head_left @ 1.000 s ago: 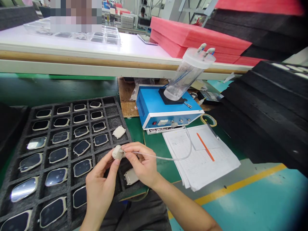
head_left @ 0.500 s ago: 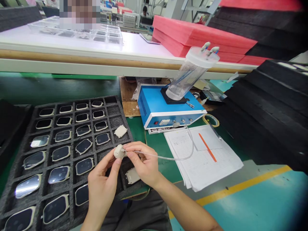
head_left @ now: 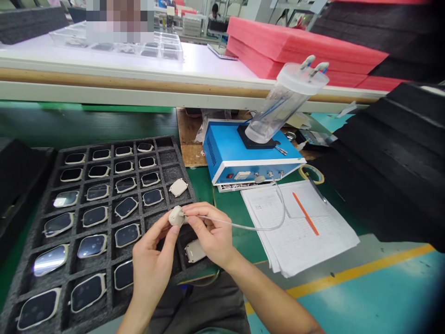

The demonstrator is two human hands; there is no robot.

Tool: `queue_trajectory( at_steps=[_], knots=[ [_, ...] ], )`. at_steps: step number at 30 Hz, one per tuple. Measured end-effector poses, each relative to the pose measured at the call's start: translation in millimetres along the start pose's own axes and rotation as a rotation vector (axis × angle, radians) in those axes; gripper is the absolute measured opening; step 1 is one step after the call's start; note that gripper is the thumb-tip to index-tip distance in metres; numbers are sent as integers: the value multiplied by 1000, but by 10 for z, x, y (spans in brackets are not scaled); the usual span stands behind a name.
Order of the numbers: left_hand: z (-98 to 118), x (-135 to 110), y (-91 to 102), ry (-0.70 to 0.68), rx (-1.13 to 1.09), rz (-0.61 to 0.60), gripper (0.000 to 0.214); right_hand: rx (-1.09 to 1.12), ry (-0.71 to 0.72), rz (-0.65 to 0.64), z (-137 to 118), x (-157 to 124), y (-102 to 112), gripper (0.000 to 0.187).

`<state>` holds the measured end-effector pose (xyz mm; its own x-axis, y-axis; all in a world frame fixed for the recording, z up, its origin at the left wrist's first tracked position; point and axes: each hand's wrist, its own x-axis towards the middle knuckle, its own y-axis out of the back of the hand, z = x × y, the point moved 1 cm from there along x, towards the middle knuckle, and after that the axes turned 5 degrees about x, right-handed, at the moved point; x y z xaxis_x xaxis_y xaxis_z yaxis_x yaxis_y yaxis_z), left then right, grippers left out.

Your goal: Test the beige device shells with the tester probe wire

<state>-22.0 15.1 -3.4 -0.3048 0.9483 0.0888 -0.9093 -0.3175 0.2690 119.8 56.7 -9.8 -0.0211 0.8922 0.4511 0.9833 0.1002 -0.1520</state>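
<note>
My left hand (head_left: 153, 260) pinches a small beige housing (head_left: 176, 216) between thumb and fingers, above the near right corner of a black foam tray (head_left: 104, 146). My right hand (head_left: 210, 232) pinches the end of a thin clear tube (head_left: 257, 227) against that housing. The tube curves right and up to the front panel of a blue box (head_left: 246, 162). Two more beige housings lie face down in the tray, one (head_left: 178, 187) above my hands and one (head_left: 194, 250) under my right hand. The other tray pockets hold several dark-glass parts.
A clear cylinder (head_left: 281, 104) stands tilted on the blue box. Papers (head_left: 302, 232) with an orange pen (head_left: 306, 213) lie to the right. Black foam stacks (head_left: 392, 153) fill the right side. Pink foam sheets (head_left: 299, 44) and clear trays (head_left: 153, 46) sit on the white shelf behind.
Both hands keep the same hold on the housing and the tube. The view has shifted slightly, so everything sits a little further right and higher.
</note>
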Motion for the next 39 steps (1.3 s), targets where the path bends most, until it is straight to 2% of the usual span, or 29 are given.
queue_trajectory(
  at_steps=[25, 39],
  knots=[
    [29, -17, -4, -6, -17, -19, 35, -3, -15, 3, 7, -27, 10, 12],
    [22, -3, -9, 4, -3, 13, 36, -8, -26, 2, 5, -13, 8, 11]
  ],
)
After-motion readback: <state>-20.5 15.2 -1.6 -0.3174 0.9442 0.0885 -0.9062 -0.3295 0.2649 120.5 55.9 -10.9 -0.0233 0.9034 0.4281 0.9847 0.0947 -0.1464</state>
